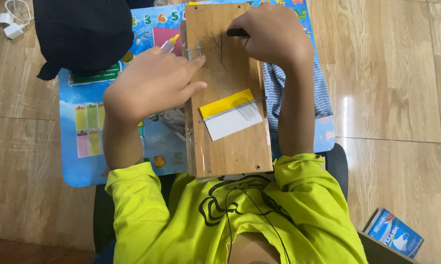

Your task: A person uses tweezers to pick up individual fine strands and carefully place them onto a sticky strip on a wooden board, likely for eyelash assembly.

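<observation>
A long wooden board [232,142] lies on a small blue table [84,166], reaching towards my chest. My left hand [149,83] rests against the board's left edge, fingers spread, touching a small metal clip [193,51]. My right hand [272,32] is closed around a thin black tool [236,33] at the board's far end, its tip on fine dark strands [215,44] lying on the wood. A yellow and white card [230,113] sits across the board under a thin metal bar.
A black cloth object [81,34] lies at the table's far left, a small glue bottle [169,45] beside it. Striped fabric [274,88] lies right of the board. A white charger [13,22] and a blue box [394,233] rest on the wooden floor.
</observation>
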